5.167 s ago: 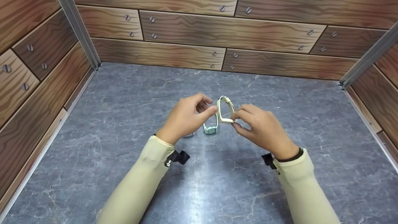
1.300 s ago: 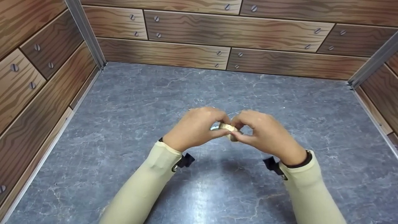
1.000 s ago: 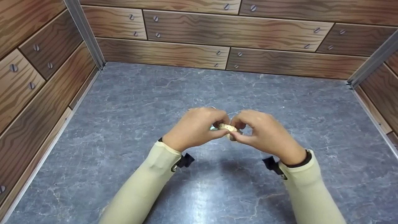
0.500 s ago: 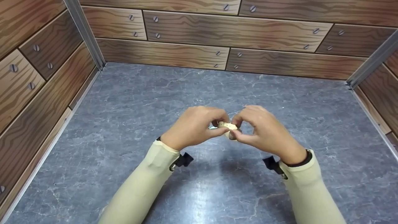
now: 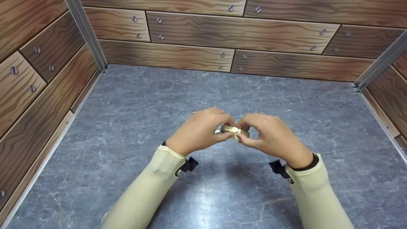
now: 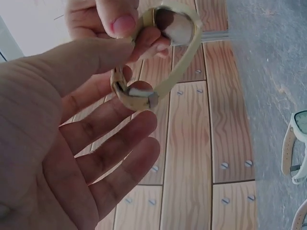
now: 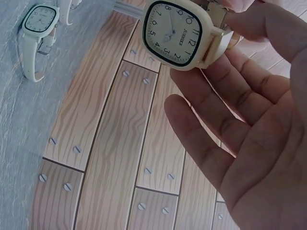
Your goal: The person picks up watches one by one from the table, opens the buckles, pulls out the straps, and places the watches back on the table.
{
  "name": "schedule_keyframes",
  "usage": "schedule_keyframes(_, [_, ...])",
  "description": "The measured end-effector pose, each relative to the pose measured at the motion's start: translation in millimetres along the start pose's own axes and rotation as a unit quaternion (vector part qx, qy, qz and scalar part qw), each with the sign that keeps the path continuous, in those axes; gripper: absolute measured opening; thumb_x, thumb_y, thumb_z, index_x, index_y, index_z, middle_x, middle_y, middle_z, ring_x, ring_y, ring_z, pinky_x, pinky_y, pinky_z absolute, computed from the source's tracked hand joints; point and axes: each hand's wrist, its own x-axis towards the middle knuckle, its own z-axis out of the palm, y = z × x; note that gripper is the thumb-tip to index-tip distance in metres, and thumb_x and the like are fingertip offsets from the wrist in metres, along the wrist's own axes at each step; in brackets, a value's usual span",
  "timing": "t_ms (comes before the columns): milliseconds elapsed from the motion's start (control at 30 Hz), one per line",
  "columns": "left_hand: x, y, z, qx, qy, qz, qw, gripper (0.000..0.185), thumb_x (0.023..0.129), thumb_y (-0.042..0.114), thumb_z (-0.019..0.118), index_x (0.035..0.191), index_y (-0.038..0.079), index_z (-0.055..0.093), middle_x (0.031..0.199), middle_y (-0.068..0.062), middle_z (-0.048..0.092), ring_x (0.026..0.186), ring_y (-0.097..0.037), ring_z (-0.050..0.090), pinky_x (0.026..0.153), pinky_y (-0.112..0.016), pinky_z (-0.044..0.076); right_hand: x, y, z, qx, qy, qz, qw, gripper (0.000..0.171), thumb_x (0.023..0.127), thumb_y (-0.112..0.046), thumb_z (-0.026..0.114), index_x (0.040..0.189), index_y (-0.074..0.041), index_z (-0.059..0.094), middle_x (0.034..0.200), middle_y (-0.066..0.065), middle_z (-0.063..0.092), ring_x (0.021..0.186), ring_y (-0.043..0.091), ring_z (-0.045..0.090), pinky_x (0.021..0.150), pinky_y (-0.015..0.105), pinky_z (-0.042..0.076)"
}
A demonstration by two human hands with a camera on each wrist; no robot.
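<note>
Big picture first: a grey marbled table (image 5: 127,133) boxed in by wood-look walls (image 5: 241,31), and both arms in pale sleeves (image 5: 149,187) come up from six o'clock to meet at the centre. The left hand (image 5: 198,132) sits at nine o'clock of the meeting point, the right hand (image 5: 270,136) at three o'clock, about equally near. Between them, lifted off the table, is a cream watch (image 7: 173,32). The right hand pinches it at the case end with thumb and forefinger, the other fingers (image 7: 206,124) spread loose. The left hand pinches the strap (image 6: 184,67) near the buckle (image 6: 136,96), its lower fingers also slack. The strap's loop runs roughly nine to three, hand to hand. Smaller still: a second watch (image 7: 41,21) with a teal-edged dial lies on the table beyond the hands. From the head camera, knuckles cover nearly all of the held watch and hide the second one entirely; whether the buckle is fastened can't be made out.
</note>
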Motion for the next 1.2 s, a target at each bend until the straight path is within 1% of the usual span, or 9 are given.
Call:
schedule_keyframes(100, [-0.1,1.2,1.8,0.005,0.006,0.006,1.0000,0.013,0.096,0.029,0.076,0.099,0.016,0.075,0.092,0.007,0.071,0.085,-0.012,0.062,0.075,-0.027,0.051,0.2,-0.2,0.9,-0.002,0.000,-0.004,1.000,0.011,0.090,-0.009,0.077,0.095,-0.017,0.072,0.084,-0.011,0.066,0.075,0.001,0.059,0.064,0.027,0.052])
schedule_keyframes(200, [-0.3,1.8,3.2,0.006,0.005,0.001,1.0000,0.014,0.096,0.031,0.076,0.097,0.017,0.074,0.090,0.008,0.071,0.083,-0.009,0.064,0.073,-0.025,0.052,0.3,-0.5,1.0,-0.001,-0.004,-0.002,1.000,0.011,0.090,-0.009,0.076,0.095,-0.018,0.071,0.084,-0.012,0.066,0.076,0.001,0.060,0.065,0.027,0.052])
schedule_keyframes(333, [0.1,2.7,3.7,0.006,0.000,-0.005,1.0000,0.014,0.096,0.031,0.074,0.100,0.017,0.075,0.093,0.007,0.073,0.084,-0.006,0.067,0.074,-0.023,0.053,-0.2,-0.4,0.2,0.005,-0.009,0.005,1.000,0.009,0.091,-0.011,0.074,0.095,-0.018,0.072,0.084,-0.012,0.066,0.077,0.000,0.060,0.066,0.027,0.053])
schedule_keyframes(467, [0.2,2.6,3.3,-0.003,0.008,-0.007,0.9999,0.015,0.097,0.030,0.073,0.103,0.017,0.077,0.093,0.007,0.074,0.083,-0.005,0.067,0.074,-0.023,0.053,0.2,-0.2,-1.0,0.011,-0.007,0.008,1.000,0.007,0.092,-0.013,0.073,0.097,-0.017,0.072,0.085,-0.011,0.066,0.077,0.001,0.060,0.069,0.028,0.053])
schedule_keyframes(633, [1.0,0.2,2.2,-0.001,0.026,0.002,0.9997,0.016,0.098,0.029,0.072,0.104,0.015,0.077,0.093,0.006,0.074,0.082,-0.005,0.067,0.073,-0.022,0.053,1.6,1.4,-2.3,0.000,0.007,0.007,1.000,0.008,0.090,-0.010,0.074,0.094,-0.015,0.070,0.087,-0.008,0.064,0.081,0.010,0.057,0.082,0.038,0.049])
schedule_keyframes(733, [1.1,-2.0,0.5,-0.001,0.047,0.001,0.9989,0.015,0.098,0.028,0.073,0.103,0.014,0.076,0.094,0.005,0.075,0.081,-0.006,0.067,0.071,-0.022,0.053,1.3,3.0,-4.0,-0.009,0.018,0.016,1.000,0.011,0.088,-0.009,0.076,0.094,-0.013,0.068,0.091,-0.003,0.063,0.086,0.014,0.057,0.090,0.044,0.047])
schedule_keyframes(867, [0.9,-3.5,-0.9,-0.009,0.059,-0.015,0.9981,0.014,0.098,0.028,0.073,0.101,0.015,0.075,0.093,0.006,0.074,0.081,-0.005,0.066,0.070,-0.023,0.052,-0.3,2.4,-7.0,-0.014,0.019,0.034,0.999,0.013,0.089,-0.007,0.075,0.097,-0.014,0.068,0.095,-0.003,0.065,0.085,0.013,0.059,0.083,0.039,0.051])
schedule_keyframes(1000, [2.0,-2.6,1.3,-0.017,0.038,-0.033,0.9986,0.013,0.098,0.028,0.073,0.102,0.016,0.074,0.093,0.007,0.072,0.078,-0.007,0.062,0.069,-0.024,0.051,-2.2,1.3,-6.9,-0.031,0.009,0.035,0.999,0.013,0.090,-0.007,0.076,0.098,-0.016,0.069,0.092,-0.005,0.064,0.078,0.007,0.058,0.066,0.031,0.051])
schedule_keyframes(1200, [5.0,1.3,8.8,-0.007,0.014,-0.022,0.9996,0.022,0.097,0.035,0.074,0.107,0.015,0.077,0.098,0.005,0.074,0.086,-0.011,0.063,0.075,-0.026,0.052,-2.3,1.5,-2.1,-0.028,-0.002,0.020,0.999,0.011,0.089,-0.011,0.078,0.096,-0.016,0.071,0.091,-0.003,0.065,0.081,0.006,0.061,0.069,0.030,0.055])
